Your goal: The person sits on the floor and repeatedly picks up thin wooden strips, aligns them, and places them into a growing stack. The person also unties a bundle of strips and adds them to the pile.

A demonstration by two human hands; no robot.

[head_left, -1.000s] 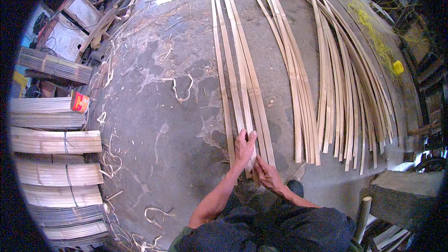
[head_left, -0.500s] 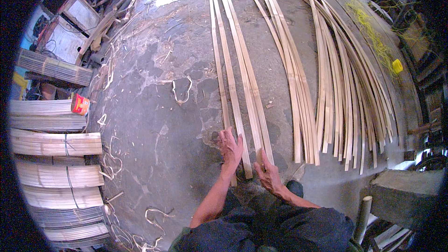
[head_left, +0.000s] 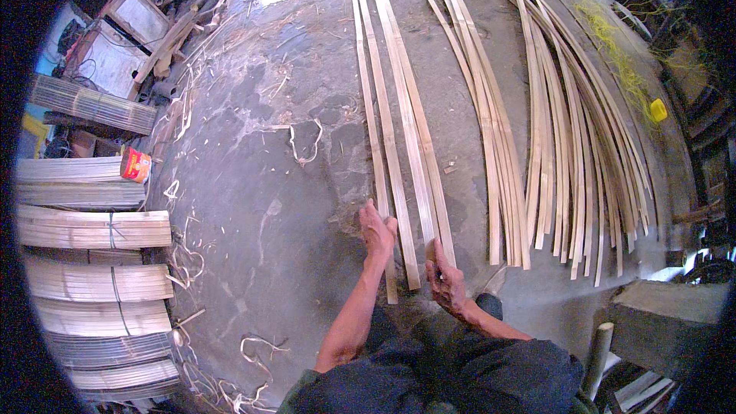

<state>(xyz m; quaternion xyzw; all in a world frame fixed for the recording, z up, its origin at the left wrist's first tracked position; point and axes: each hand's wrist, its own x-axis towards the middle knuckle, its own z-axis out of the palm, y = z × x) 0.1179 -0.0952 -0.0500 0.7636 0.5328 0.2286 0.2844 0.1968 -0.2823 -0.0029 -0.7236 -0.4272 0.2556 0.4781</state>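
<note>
Several long, pale bamboo strips lie side by side on the floor in front of me, their near ends between my two hands. My left hand is at the leftmost strip, its thumb against the strip and its fingers closed at the edge. My right hand is closed at the near ends of the right-hand strips, fingers pointing away from me. Its palm side is partly hidden. Between the hands, the end of one strip lies free on the floor.
More bamboo strips lie to the right, with a fanned pile beyond. Tied bundles of strips line the left side, a red tin on top. Curled shavings litter the concrete floor. A concrete block stands at the near right.
My left hand's thumb and fingers have drawn closer together at the leftmost strip. My right hand has stayed by the strip ends with only a slight shift. The view has moved a little.
</note>
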